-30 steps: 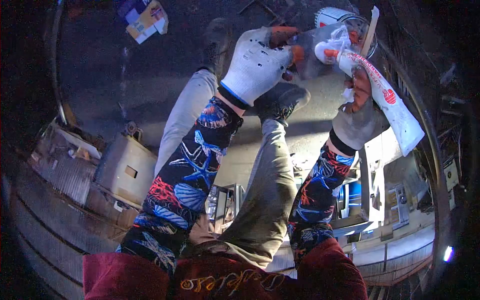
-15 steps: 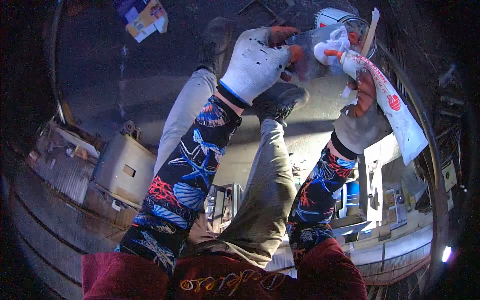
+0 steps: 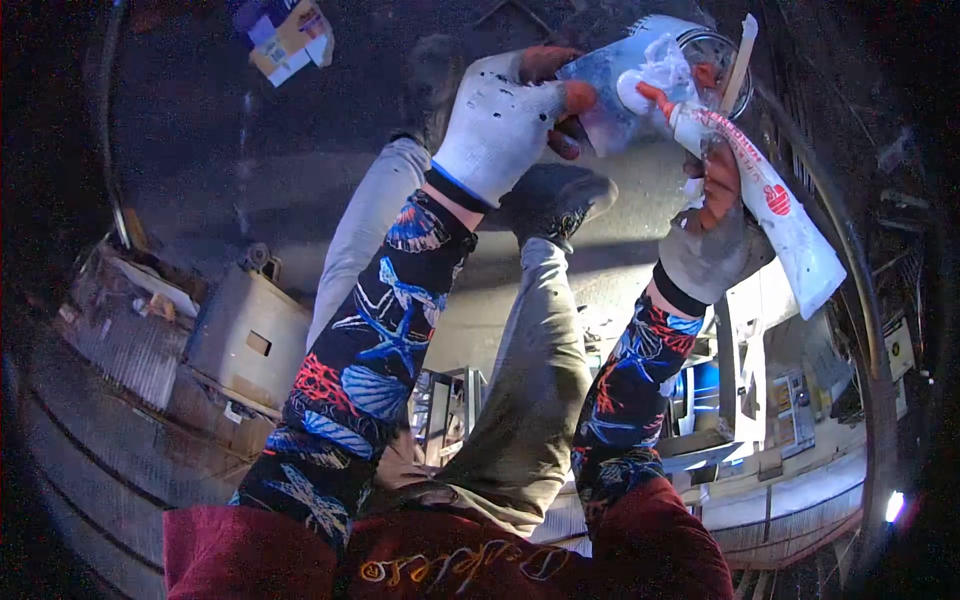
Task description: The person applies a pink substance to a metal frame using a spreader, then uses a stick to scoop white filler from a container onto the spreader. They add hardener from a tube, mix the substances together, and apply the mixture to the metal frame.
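Observation:
My left hand (image 3: 505, 125), in a white glove with orange-brown fingertips, pinches the near edge of a translucent flat sheet (image 3: 607, 112). A lump of white paste (image 3: 633, 92) lies at the sheet's far side. My right hand (image 3: 715, 215), gloved too, is wrapped round a white hardener tube (image 3: 775, 200) with red lettering. The tube's mouth points at the paste, and a red-orange strand (image 3: 656, 98) shows between them. Just behind the tube is an open round can (image 3: 690, 45), with a flat wooden stick (image 3: 740, 65) standing at its rim.
A torn cardboard piece (image 3: 287, 40) lies on the dark floor at the upper left. My shoe (image 3: 565, 200) and legs are below the hands. A pale box-like cabinet (image 3: 245, 335) stands at the left. A curved bar (image 3: 860, 260) runs along the right side.
The sheet has tilted so that more of its face catches the light. Both hands have shifted slightly left, with the tube and its red-orange strand moving along with the right hand.

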`<state>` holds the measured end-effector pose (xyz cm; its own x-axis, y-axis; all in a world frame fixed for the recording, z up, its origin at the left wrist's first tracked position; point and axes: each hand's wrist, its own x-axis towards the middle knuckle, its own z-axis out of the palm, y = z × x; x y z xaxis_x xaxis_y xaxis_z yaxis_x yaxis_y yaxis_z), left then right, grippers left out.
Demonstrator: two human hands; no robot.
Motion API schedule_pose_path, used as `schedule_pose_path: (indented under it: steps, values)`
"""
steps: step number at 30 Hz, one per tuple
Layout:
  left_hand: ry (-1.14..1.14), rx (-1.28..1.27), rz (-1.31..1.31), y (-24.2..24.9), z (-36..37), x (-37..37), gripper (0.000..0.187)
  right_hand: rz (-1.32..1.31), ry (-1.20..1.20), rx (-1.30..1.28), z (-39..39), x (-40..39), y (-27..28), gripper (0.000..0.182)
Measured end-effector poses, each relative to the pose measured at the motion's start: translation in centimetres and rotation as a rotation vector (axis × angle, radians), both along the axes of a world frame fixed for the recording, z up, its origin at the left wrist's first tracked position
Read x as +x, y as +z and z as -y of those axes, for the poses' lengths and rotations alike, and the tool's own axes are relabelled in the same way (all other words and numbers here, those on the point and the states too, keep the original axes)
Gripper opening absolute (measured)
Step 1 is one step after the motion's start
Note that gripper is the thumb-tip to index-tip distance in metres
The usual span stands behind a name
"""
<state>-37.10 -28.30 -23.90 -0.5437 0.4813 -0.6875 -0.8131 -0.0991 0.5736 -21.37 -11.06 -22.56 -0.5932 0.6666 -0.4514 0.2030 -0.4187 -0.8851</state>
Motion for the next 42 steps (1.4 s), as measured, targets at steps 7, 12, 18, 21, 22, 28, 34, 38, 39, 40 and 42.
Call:
schedule_pose_path:
  steps: [7,12,18,21,22,28,34,38,39,40,42]
  values:
    - [-0.13,-0.129,-0.155,-0.4,-0.2,0.5,0.043,-0.188,-0.093,-0.179,0.3,-2.9,2.9,0.047]
    - [0.034,-0.064,-0.085,-0.5,-0.2,0.5,0.044,-0.212,0.106,-0.147,-2.9,-1.3,1.1,0.034]
    - [0.127,-0.076,-0.128,-0.9,-0.4,0.1,0.046,0.149,0.244,0.228,0.0,-2.7,1.2,0.046]
    - [0.201,-0.044,-0.077,-1.0,-0.1,-0.4,0.046,-0.254,0.053,-0.743,1.5,-3.4,2.1,0.051]
    - [0.192,-0.048,-0.073,-1.0,0.0,-0.5,0.046,-0.462,-0.06,-1.224,2.1,-3.4,2.4,0.054]
    - [0.33,0.117,0.211,-0.1,-0.6,-1.9,0.039,-0.373,0.392,-1.605,5.1,-2.8,0.9,0.045]
    - [0.435,0.116,0.046,-2.3,0.1,-0.6,0.043,-0.19,0.394,-1.672,4.4,-3.0,2.3,0.052]
    - [0.34,-0.005,-0.022,-1.7,0.3,-0.8,0.038,0.067,0.397,-1.604,3.8,-3.9,3.1,0.034]
    - [0.34,-0.023,-0.021,-1.7,0.2,-0.8,0.038,0.044,0.423,-1.598,3.6,-4.2,2.8,0.035]
    - [0.341,-0.042,-0.016,-1.8,0.0,-0.8,0.039,0.025,0.448,-1.592,3.4,-4.5,2.7,0.035]
    - [0.311,-0.103,-0.048,-1.5,-0.5,-0.7,0.04,0.065,0.497,-1.492,2.8,-5.6,3.3,0.035]
